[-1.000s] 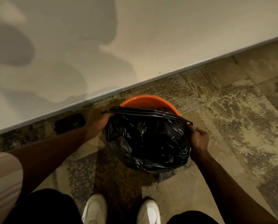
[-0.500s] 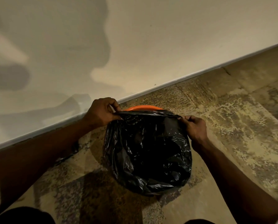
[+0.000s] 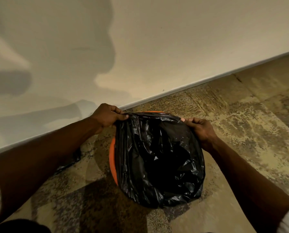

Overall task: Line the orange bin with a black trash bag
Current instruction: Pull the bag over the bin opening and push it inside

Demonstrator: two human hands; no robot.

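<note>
2 hands, left hand (image 3: 106,116) and right hand (image 3: 201,129), pinched shut on bag (image 3: 159,158) hem, now raised to bin's (image 3: 112,157) wall-side rim; bin on floor by wall. Far rim still uncovered.

Round orange plastic bin (image 3: 112,156) almost wholly hidden under crumpled black plastic trash bag (image 3: 159,158), only two rim slivers showing. Bag's depths lost in darkness. Both forearms cut off by the lower edges. Dark scrap on mottled floor (image 3: 241,115) behind left forearm, unidentifiable.
</note>
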